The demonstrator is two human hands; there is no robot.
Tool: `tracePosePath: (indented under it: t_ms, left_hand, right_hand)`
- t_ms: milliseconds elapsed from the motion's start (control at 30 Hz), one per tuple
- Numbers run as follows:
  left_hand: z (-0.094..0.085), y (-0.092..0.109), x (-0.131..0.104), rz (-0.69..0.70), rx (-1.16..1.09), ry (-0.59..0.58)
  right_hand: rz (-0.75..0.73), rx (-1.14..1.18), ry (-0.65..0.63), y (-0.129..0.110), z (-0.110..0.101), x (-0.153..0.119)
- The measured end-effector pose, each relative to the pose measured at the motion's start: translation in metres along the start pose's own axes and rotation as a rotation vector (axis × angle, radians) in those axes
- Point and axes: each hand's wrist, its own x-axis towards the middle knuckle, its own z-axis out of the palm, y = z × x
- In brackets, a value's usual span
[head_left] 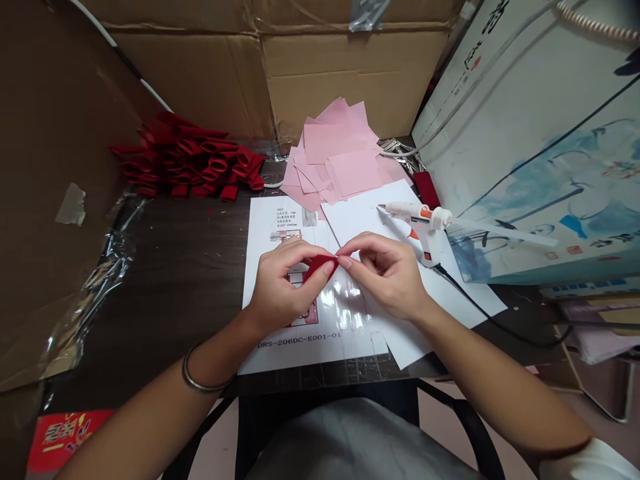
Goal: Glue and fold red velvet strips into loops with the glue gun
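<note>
My left hand (287, 280) pinches a small piece of red fabric (320, 264) between thumb and fingers. At the fabric's right tip, the thumb and index finger of my right hand (387, 273) close together on its edge. Both hands hover above a printed sheet (270, 357) with pictures and text. Just right of my right hand, a white hot glue gun (425, 230) stands on white paper, with a translucent glue stick out of its back.
A heap of folded red fabric pieces (190, 160) lies at the back left. Pink paper sheets (340, 147) are piled at the back middle, with metal clips (403, 153) beside them. Cardboard (350, 80) walls the back. The gun's black cord (480, 307) runs right.
</note>
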Motion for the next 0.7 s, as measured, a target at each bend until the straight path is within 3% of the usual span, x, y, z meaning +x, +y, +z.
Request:
tracePosePath:
  t_ms: [167, 400, 700]
  left_hand:
    - [0.002, -0.007, 0.001, 0.230, 0.118, 0.046]
    - [-0.002, -0.010, 0.004, 0.441, 0.323, 0.043]
    - [-0.003, -0.012, 0.004, 0.498, 0.459, 0.029]
  right_hand:
    - [-0.117, -0.030, 0.014, 0.003, -0.002, 0.001]
    - [-0.204, -0.110, 0.007, 0.003, -0.001, 0.001]
    - [-0.147, -0.117, 0.002, 0.003, -0.001, 0.002]
